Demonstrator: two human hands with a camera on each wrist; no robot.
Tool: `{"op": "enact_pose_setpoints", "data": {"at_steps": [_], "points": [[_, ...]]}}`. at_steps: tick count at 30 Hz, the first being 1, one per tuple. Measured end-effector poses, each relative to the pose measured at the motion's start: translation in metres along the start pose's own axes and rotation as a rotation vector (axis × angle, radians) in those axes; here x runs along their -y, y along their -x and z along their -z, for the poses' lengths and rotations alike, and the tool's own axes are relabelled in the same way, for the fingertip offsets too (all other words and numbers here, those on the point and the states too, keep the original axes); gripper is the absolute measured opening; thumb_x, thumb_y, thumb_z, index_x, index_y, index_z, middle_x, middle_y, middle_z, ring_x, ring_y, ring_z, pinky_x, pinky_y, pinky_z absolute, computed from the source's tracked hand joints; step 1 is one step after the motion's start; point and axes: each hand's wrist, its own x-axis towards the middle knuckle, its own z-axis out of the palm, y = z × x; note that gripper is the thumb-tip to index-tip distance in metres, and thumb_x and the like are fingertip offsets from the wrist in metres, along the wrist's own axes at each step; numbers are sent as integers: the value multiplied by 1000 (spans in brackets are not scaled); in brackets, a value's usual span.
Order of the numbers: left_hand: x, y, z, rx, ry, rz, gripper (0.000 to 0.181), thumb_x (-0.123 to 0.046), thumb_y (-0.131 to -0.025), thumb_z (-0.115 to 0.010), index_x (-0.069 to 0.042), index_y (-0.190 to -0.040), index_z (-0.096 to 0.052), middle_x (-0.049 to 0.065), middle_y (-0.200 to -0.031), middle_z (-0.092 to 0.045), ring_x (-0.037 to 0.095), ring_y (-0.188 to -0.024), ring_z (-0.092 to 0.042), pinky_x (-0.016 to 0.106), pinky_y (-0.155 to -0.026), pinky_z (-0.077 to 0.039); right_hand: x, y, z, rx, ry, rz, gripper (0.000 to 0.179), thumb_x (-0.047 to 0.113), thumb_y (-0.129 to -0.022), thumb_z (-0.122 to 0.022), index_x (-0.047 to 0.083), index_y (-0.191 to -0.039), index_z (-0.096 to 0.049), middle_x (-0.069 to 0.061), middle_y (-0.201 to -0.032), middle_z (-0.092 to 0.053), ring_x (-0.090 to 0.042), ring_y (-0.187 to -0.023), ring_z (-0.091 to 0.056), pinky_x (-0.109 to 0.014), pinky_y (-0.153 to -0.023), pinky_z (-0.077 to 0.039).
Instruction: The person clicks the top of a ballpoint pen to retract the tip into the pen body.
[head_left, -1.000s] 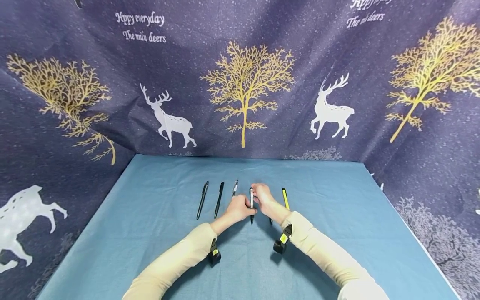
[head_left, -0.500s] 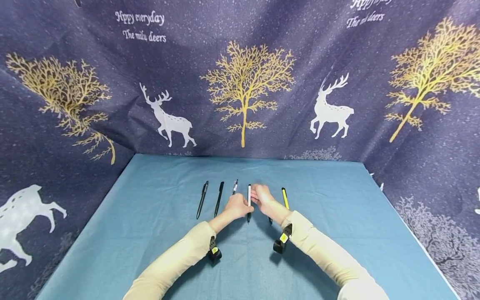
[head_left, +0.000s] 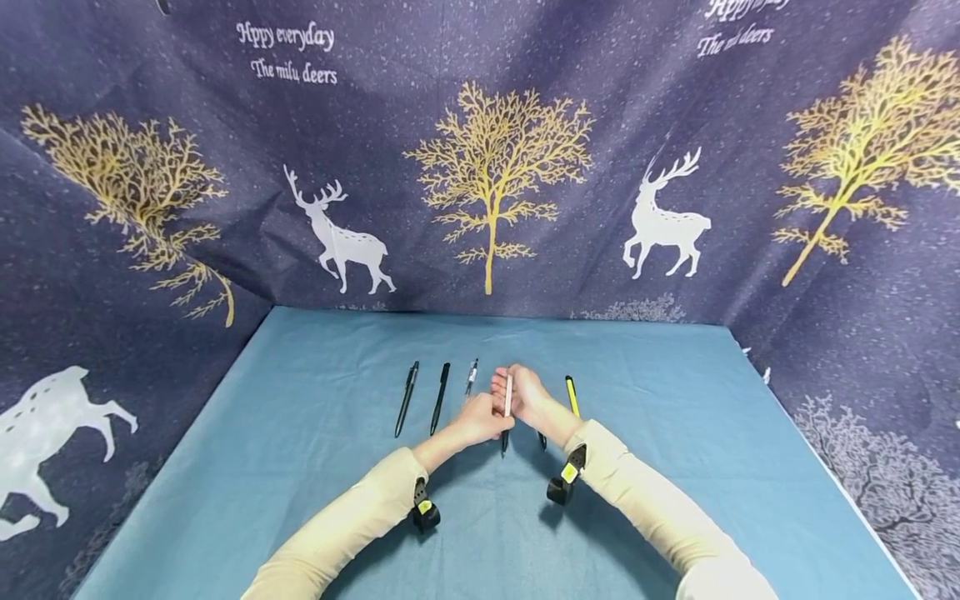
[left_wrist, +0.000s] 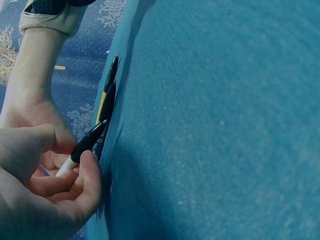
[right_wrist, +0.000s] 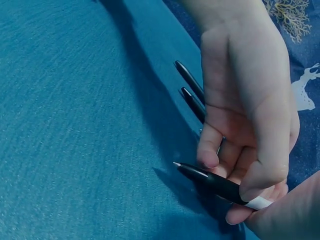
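Observation:
My left hand (head_left: 482,418) pinches a pen (head_left: 508,400) with a white barrel and a black grip, holding it a little above the blue cloth. In the left wrist view the pen (left_wrist: 89,141) slants with its black tip end up and to the right, fingertips on the dark grip. Right behind its white end is my right hand (head_left: 523,395), palm showing and fingers loosely bent, and the pen overlaps that palm. The right wrist view has the pen's tip pointing left over the cloth, while the left hand (right_wrist: 245,95) covers most of the barrel.
Left of the hands lie a dark pen with a clip (head_left: 407,400), a black pen (head_left: 440,400) and a clear pen (head_left: 471,377). A yellow pen (head_left: 572,396) lies to the right, partly hidden by my right forearm. Another dark pen tip (head_left: 542,442) peeks out beneath that wrist.
The held pen first shifts slightly left, then back right and nearer to me, its tip lower in view. My right hand has turned, showing more palm, with fingers extending left behind the pen.

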Motion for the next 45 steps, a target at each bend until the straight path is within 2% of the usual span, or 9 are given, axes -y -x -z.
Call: {"op": "enact_pose_setpoints", "data": {"at_steps": [5,12,16,26,34,45], "points": [[0,-1,1,28,67,18,14,-11,-89,-60,-6,-78,-67,-1,-64,-62,11,-62,-66,25,-59,-59,4,1,-2,22,4,17,34,10,-99,-26,-3,-125,-45,1,-75,-49,-10,-62,-39,-20,-60,-33],[-1,-2,1,46,318,121,21,-8,-95,-55,8,-100,-68,16,-89,-69,19,-75,-69,31,-69,-62,7,0,-6,28,10,17,26,11,-99,-27,2,-112,-48,5,-66,-42,-7,-55,-29,-18,-51,-25],[0,-3,2,44,390,159,24,-8,-96,-55,9,-107,-66,20,-96,-69,19,-78,-69,32,-72,-62,7,-1,-6,31,5,5,27,12,-98,-27,3,-114,-48,6,-65,-40,-7,-54,-28,-18,-50,-24],[3,-7,3,49,412,198,22,-11,-96,-58,6,-105,-67,13,-90,-69,13,-72,-66,30,-71,-61,8,-2,-6,46,-34,-5,21,13,-97,-29,8,-100,-49,6,-64,-40,-6,-51,-28,-17,-49,-24],[4,-8,4,65,431,196,21,-11,-96,-58,7,-104,-66,9,-85,-67,13,-70,-64,30,-70,-61,8,-3,-6,56,-37,-9,21,13,-96,-28,8,-99,-48,6,-64,-40,-5,-51,-27,-17,-48,-23],[4,-5,8,80,443,191,23,-11,-96,-58,7,-108,-65,13,-91,-70,11,-70,-64,31,-73,-61,9,-3,-6,56,-49,-15,26,20,-101,-26,10,-94,-50,6,-65,-43,-7,-50,-29,-19,-48,-26]]}}
